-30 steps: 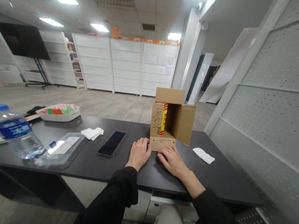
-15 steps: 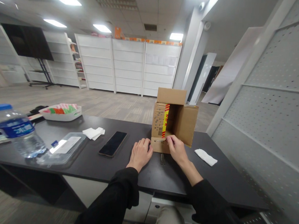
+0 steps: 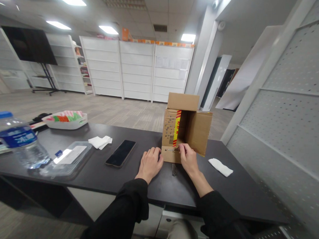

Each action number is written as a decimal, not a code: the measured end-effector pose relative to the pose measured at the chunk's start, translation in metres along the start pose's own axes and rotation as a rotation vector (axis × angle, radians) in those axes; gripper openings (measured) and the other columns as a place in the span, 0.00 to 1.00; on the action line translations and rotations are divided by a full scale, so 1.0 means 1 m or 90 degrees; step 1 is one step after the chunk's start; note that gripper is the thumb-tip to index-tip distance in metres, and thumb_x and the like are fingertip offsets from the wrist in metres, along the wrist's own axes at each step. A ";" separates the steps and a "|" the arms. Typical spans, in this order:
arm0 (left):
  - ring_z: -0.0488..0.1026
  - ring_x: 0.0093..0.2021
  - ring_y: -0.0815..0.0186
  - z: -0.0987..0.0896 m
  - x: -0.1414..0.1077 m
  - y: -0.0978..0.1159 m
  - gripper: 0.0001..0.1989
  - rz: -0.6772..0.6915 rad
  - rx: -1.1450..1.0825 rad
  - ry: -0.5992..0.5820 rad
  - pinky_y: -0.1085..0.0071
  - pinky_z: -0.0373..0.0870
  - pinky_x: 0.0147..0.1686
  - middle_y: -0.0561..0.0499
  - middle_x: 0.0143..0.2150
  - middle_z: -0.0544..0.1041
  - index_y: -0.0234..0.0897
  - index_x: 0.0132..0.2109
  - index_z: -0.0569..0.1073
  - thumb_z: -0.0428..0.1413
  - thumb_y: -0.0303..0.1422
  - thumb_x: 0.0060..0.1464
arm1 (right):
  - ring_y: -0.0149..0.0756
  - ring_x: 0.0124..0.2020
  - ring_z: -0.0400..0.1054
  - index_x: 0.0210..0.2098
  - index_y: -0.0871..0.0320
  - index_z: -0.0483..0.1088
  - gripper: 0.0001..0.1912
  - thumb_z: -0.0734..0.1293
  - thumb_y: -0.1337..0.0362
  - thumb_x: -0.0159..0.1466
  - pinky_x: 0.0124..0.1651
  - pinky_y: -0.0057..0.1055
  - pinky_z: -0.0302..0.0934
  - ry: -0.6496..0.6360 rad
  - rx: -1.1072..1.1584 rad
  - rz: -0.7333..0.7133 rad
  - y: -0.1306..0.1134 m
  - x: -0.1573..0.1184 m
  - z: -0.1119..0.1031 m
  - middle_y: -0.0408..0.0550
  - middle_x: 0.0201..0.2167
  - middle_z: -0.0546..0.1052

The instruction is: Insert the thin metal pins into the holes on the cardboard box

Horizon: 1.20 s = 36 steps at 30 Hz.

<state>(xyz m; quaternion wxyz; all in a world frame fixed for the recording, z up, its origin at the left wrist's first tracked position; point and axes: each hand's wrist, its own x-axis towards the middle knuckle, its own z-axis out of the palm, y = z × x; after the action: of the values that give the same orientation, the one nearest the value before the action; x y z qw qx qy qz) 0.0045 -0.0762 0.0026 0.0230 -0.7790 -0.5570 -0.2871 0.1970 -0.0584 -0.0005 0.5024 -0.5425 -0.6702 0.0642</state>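
Note:
An open cardboard box (image 3: pixel 169 129) stands on the dark table (image 3: pixel 97 177), its opening facing me and its flaps spread. Red and yellow tape (image 3: pixel 177 125) runs down its left flap, which has several small holes or dots. My right hand (image 3: pixel 190 159) is pinched at the lower front flap; what its fingertips hold is too small to make out. My left hand (image 3: pixel 150 163) rests on the table at the box's lower left with curled fingers, and a small dark thing shows by its fingertips. Several thin metal sticks (image 3: pixel 174 169) lie just in front of the box, between my hands.
Left of my hands are a phone (image 3: pixel 120 153), a crumpled tissue (image 3: pixel 100 142), a clear plastic case (image 3: pixel 69 159), a water bottle (image 3: pixel 21 139) and a white basket (image 3: pixel 65 123). A folded tissue (image 3: pixel 220 167) lies right of the box, near a perforated panel (image 3: pixel 290 115).
My right hand has shifted slightly to the right along the lower flap, its fingers still pinched. My left hand has hardly moved.

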 end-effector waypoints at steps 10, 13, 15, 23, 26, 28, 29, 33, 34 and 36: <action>0.73 0.45 0.61 0.000 0.001 0.000 0.07 -0.002 0.002 0.003 0.65 0.63 0.44 0.48 0.43 0.76 0.39 0.44 0.68 0.48 0.32 0.62 | 0.42 0.39 0.74 0.39 0.56 0.71 0.17 0.54 0.57 0.72 0.44 0.36 0.60 -0.034 -0.085 -0.081 0.001 0.001 0.001 0.51 0.37 0.80; 0.73 0.45 0.61 0.001 0.000 0.000 0.07 -0.002 0.005 -0.001 0.65 0.63 0.45 0.48 0.43 0.76 0.39 0.45 0.69 0.48 0.32 0.62 | 0.42 0.41 0.73 0.40 0.56 0.72 0.17 0.54 0.58 0.72 0.45 0.37 0.59 -0.044 -0.118 -0.109 -0.001 0.000 0.001 0.52 0.39 0.80; 0.73 0.45 0.62 0.001 0.000 0.000 0.07 -0.002 0.005 0.000 0.65 0.63 0.44 0.48 0.43 0.76 0.39 0.45 0.68 0.48 0.32 0.62 | 0.42 0.41 0.73 0.40 0.56 0.72 0.17 0.54 0.58 0.72 0.45 0.37 0.58 -0.048 -0.128 -0.114 -0.002 0.000 0.001 0.52 0.39 0.80; 0.73 0.45 0.61 0.001 0.000 0.000 0.06 -0.002 0.005 0.003 0.65 0.64 0.44 0.48 0.43 0.76 0.39 0.44 0.68 0.48 0.32 0.62 | 0.42 0.42 0.71 0.39 0.55 0.71 0.14 0.56 0.58 0.71 0.44 0.37 0.55 -0.066 -0.145 -0.122 -0.001 -0.001 0.002 0.50 0.38 0.78; 0.73 0.46 0.61 0.001 0.000 0.000 0.07 -0.005 0.010 -0.003 0.65 0.64 0.45 0.48 0.43 0.76 0.39 0.45 0.69 0.48 0.32 0.62 | 0.41 0.42 0.70 0.42 0.55 0.71 0.12 0.59 0.58 0.69 0.45 0.38 0.53 -0.049 -0.178 -0.093 0.000 -0.001 0.003 0.50 0.39 0.78; 0.73 0.46 0.61 0.001 0.000 -0.001 0.07 -0.004 0.009 -0.003 0.65 0.63 0.45 0.47 0.44 0.76 0.39 0.45 0.69 0.48 0.32 0.62 | 0.42 0.41 0.69 0.42 0.55 0.71 0.11 0.60 0.57 0.68 0.46 0.38 0.53 -0.042 -0.196 -0.073 0.001 -0.002 0.003 0.49 0.40 0.77; 0.73 0.46 0.61 0.002 0.000 -0.001 0.07 -0.003 0.007 -0.002 0.65 0.63 0.44 0.47 0.44 0.76 0.39 0.45 0.69 0.48 0.32 0.63 | 0.42 0.41 0.69 0.42 0.55 0.71 0.11 0.60 0.57 0.68 0.46 0.38 0.52 -0.041 -0.198 -0.068 0.001 -0.002 0.003 0.49 0.40 0.77; 0.73 0.45 0.61 0.001 0.000 -0.001 0.07 -0.004 0.002 0.003 0.65 0.64 0.44 0.48 0.44 0.76 0.39 0.45 0.69 0.48 0.31 0.62 | 0.41 0.41 0.69 0.39 0.55 0.71 0.11 0.60 0.57 0.68 0.46 0.38 0.51 -0.041 -0.181 -0.071 -0.001 -0.003 0.003 0.49 0.39 0.77; 0.73 0.45 0.61 0.001 0.000 0.000 0.07 -0.004 0.001 0.003 0.65 0.64 0.44 0.48 0.44 0.76 0.39 0.45 0.69 0.48 0.31 0.62 | 0.41 0.41 0.69 0.39 0.55 0.71 0.10 0.60 0.58 0.68 0.46 0.38 0.51 -0.043 -0.179 -0.072 -0.001 -0.003 0.003 0.49 0.39 0.77; 0.73 0.46 0.61 0.001 0.000 0.000 0.07 -0.006 0.002 0.001 0.65 0.64 0.44 0.48 0.44 0.76 0.39 0.45 0.69 0.48 0.31 0.62 | 0.41 0.41 0.69 0.39 0.55 0.71 0.09 0.60 0.60 0.68 0.46 0.38 0.51 -0.049 -0.181 -0.070 -0.001 -0.003 0.004 0.49 0.39 0.77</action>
<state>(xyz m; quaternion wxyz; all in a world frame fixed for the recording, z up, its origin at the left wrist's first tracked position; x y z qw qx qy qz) 0.0047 -0.0758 0.0015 0.0232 -0.7758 -0.5613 -0.2874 0.1935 -0.0595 -0.0037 0.3973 -0.5676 -0.7201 -0.0377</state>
